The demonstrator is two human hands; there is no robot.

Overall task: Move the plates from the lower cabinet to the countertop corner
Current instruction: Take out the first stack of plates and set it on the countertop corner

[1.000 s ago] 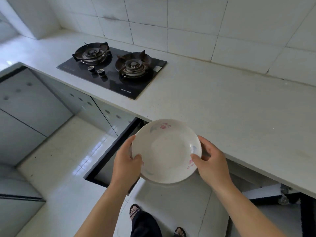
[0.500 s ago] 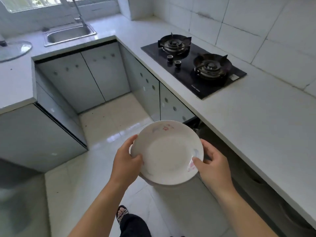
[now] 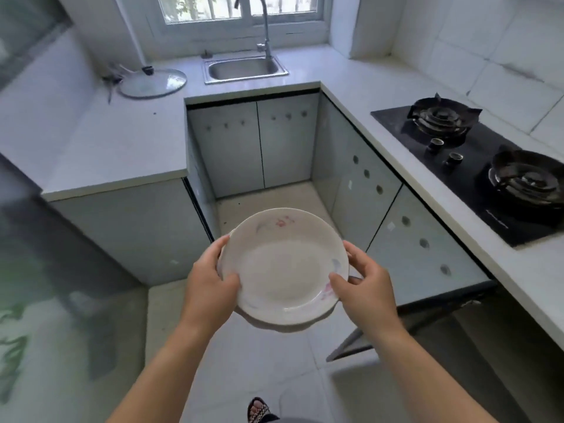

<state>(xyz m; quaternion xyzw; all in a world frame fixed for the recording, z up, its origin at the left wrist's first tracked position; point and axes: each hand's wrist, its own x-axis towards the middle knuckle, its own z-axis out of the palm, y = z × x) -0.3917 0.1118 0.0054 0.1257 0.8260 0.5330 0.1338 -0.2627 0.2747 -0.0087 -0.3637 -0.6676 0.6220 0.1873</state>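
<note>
Now both hands are on the plate (image 3: 283, 267). The left hand (image 3: 210, 279) grips its left rim and the right hand (image 3: 366, 282) grips its right rim. Each thumb lies over the lip on the upper face, and the fingers curl underneath. The plate is held level above the floor (image 3: 259, 367), between the two runs of cabinets and well apart from any counter. A second rim seems to show just under its near edge, so this may be a small stack; I cannot tell for sure.

It looks like glazed ceramic: stiff, fairly heavy for its size, smooth enough to slide on skin, and sure to chip or shatter on the tiles below. Opposite rims with the thumbs on top looks like the right hold. If there are two plates, the fingers below must carry the lower one so it cannot slip out sideways.

To the right, a cabinet door (image 3: 427, 254) stands swung out below the counter (image 3: 122, 141), which carries a black stove (image 3: 476, 166). Straight ahead is the sink (image 3: 244, 68) under a window (image 3: 244, 7), with a glass lid (image 3: 152, 82) lying in the far left corner. The set-down should be flat and gentle, away from that lid.
</note>
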